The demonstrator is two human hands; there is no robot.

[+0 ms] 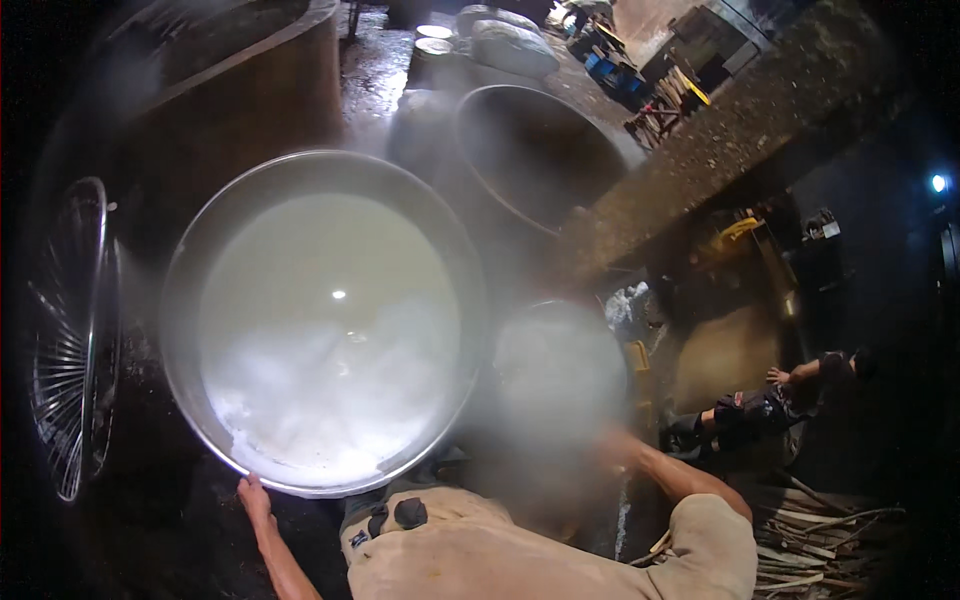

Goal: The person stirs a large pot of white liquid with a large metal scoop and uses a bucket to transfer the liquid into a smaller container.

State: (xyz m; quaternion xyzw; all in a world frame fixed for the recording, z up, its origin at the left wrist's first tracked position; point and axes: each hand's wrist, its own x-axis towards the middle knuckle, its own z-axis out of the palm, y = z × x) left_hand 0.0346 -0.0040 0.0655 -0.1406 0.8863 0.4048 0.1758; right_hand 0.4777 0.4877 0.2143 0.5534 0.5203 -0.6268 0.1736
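My left hand point(254, 497) rests flat on the near rim of the big steel vat point(190, 330), brimful of steaming milky liquid, so it's way heavy, hot and sloshy, rim grip only; right hand point(612, 447) lost in steam, can't tell.

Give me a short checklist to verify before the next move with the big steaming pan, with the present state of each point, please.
1. Left hand placed on the rim of the big metal pan: ok, fingers rest at its near edge.
2. Right hand free and visible: cannot tell, steam blurs it.
3. Level of the milky liquid safely below the rim: ok, bare metal wall shows all round.
4. Clear sight of the foam on the near side: not ok, steam drifts over it.
5. Other person away from the pan: ok, low on the right, apart.
6. Wire fan guard clear of the pan: ok, stands apart on the left.
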